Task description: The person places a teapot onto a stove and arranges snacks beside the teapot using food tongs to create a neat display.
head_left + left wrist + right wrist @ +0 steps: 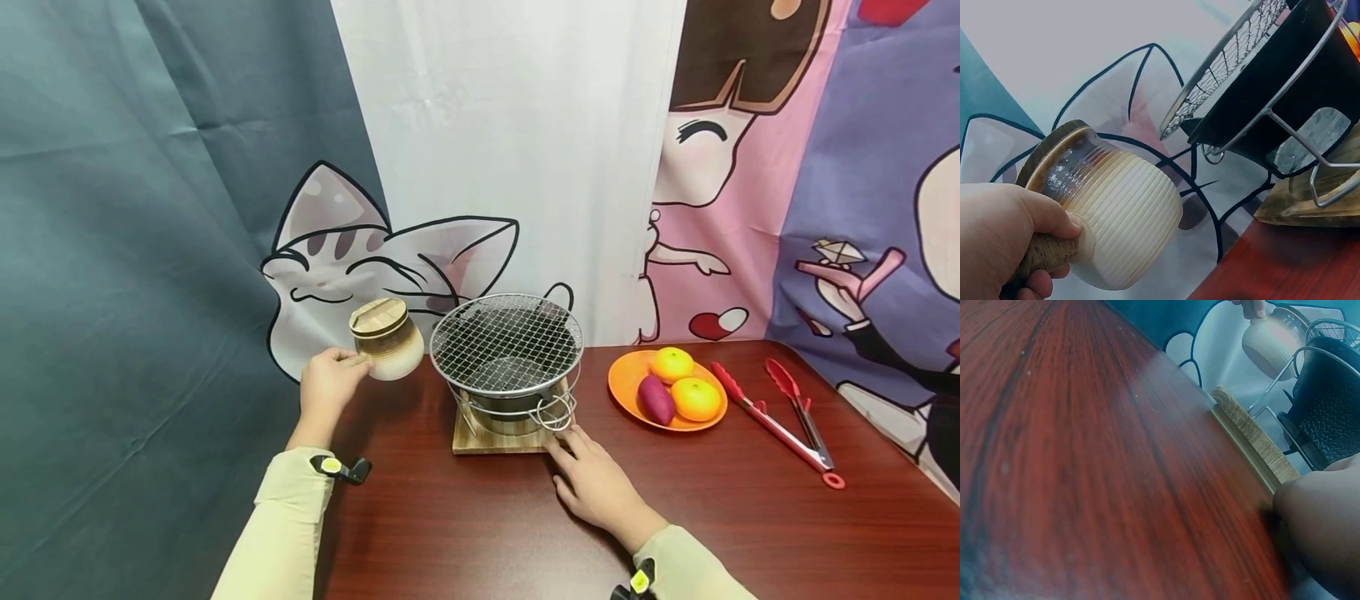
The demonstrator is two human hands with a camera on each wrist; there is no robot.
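Note:
My left hand grips the side handle of a cream and brown ribbed ceramic teapot, its thumb on top of the wrapped handle. The pot is held up off the table, left of a small tabletop grill stove, with its wooden lid on. A round wire mesh covers the top of the black stove, which stands on a square wooden base. At the base's front right corner my right hand rests with extended fingers touching it; its fingertips are hidden in the right wrist view.
On the right, an orange plate bears two orange fruits and a purple sweet potato. Red-tipped tongs lie spread beside it on the dark red table. A printed curtain hangs behind.

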